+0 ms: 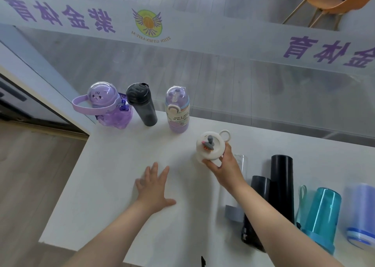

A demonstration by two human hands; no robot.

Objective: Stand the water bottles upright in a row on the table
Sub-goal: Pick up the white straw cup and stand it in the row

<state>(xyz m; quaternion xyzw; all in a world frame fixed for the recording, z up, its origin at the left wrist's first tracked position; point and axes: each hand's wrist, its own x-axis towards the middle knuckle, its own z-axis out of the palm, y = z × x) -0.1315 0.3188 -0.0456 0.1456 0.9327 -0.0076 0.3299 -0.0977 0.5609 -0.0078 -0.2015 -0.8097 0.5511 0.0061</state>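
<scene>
Three bottles stand upright in a row at the far edge of the white table (113,175): a purple bear-shaped bottle (109,106) with a strap, a dark grey bottle (142,104), and a lilac bottle (177,110) with a clear dome lid. My right hand (225,165) grips a white bottle (211,146) with a ring handle and a small figure on its lid, held upright to the right of the row. My left hand (154,187) lies flat on the table, fingers spread, holding nothing. Several more bottles lie on their sides at the right.
Lying at the right are a clear bottle (240,161) with a grey cap, two black bottles (282,185), a teal bottle (322,212) and a pale blue bottle (363,210). A glass wall with purple lettering runs behind the table. Wooden floor lies to the left.
</scene>
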